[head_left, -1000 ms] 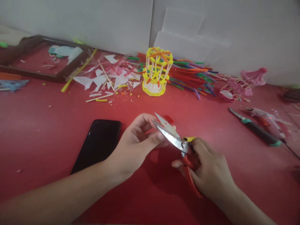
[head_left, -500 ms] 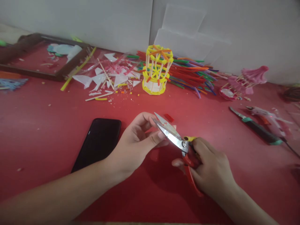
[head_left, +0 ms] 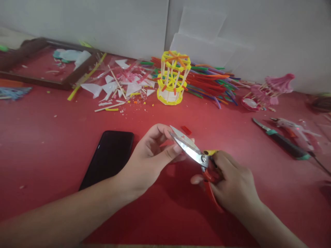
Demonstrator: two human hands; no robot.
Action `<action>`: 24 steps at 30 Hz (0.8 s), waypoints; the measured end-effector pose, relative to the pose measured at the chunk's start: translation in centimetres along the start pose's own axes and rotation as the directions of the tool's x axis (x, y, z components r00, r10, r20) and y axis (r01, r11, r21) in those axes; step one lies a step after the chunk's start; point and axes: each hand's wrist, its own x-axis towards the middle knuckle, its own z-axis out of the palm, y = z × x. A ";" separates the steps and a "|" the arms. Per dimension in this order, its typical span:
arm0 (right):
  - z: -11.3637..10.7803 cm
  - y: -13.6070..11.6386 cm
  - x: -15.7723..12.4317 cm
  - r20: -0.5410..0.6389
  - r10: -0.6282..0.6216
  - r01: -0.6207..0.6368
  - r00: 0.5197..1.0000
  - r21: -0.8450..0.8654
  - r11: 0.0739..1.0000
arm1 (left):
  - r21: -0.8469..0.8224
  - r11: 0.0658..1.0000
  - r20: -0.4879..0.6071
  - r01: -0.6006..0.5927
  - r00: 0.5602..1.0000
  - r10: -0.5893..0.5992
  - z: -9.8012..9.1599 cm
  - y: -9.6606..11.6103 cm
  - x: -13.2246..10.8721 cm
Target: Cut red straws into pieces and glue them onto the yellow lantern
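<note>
My right hand (head_left: 234, 181) grips a pair of scissors (head_left: 192, 151) by its red and yellow handles. The silver blades point up and left, slightly parted, across the fingertips of my left hand (head_left: 155, 155). Those fingers are curled and pinched together behind the blades; what they hold, if anything, is hidden. Just beyond the blades a small red piece (head_left: 186, 130) lies on the red tabletop (head_left: 144, 220). To the left of my left hand lies a black phone (head_left: 110, 155), its screen dark.
A yellow and orange stick tower (head_left: 172, 79) stands at the back, before a pile of coloured pipe cleaners (head_left: 209, 82). White and pink scraps (head_left: 111, 86) lie left of it. On the right are a pink stick model (head_left: 271, 91), a green-and-black-handled knife (head_left: 287, 143) and a glue gun (head_left: 294, 127).
The scissors' red lower handle has shifted slightly upward toward the other handle. My left hand stays in place; the rest of the table looks the same.
</note>
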 end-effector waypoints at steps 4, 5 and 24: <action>0.0 0.0 0.3 0.030 0.020 -0.020 0.999 0.024 1.000 | -0.014 0.999 0.015 -0.030 0.999 0.030 0.1 0.1 0.0; 0.0 0.0 0.3 0.028 0.025 -0.026 0.999 0.022 0.999 | -0.016 0.999 0.019 -0.034 0.999 0.034 0.1 0.0 0.0; -0.1 1.5 0.4 0.042 0.154 -0.157 0.987 0.081 0.984 | 0.074 0.997 -0.103 0.014 0.995 -0.007 0.3 0.2 -0.2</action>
